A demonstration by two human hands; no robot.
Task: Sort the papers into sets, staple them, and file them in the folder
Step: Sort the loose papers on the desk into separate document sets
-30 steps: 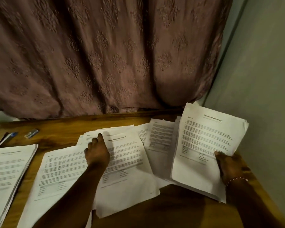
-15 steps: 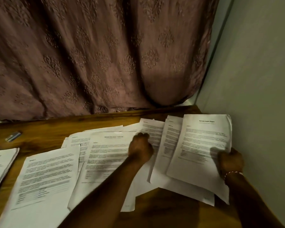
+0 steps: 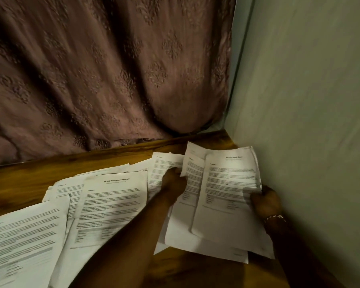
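Head view shows the right hand [image 3: 265,201] gripping the white printed paper set [image 3: 231,183] by its right edge over the brown wooden table [image 3: 40,173], long side pointing away, while the nearer left hand [image 3: 174,181] pinches the loose white sheet [image 3: 192,183] just left of it.

A wooden table [image 3: 25,181], dark brown with visible grain, shows bare at 10 o'clock and in a strip at 5 o'clock. Most of the rest is covered: a text sheet [image 3: 23,246] lies at 8 o'clock, and a transcript page [image 3: 112,204] headed "Sample Education Transcript" sits just beside it near the centre. Loose sheets [image 3: 104,173] fan out beneath toward 11 o'clock. At 3 o'clock is a bundle of sheets [image 3: 227,204]; whether it rests on the wood cannot be told.
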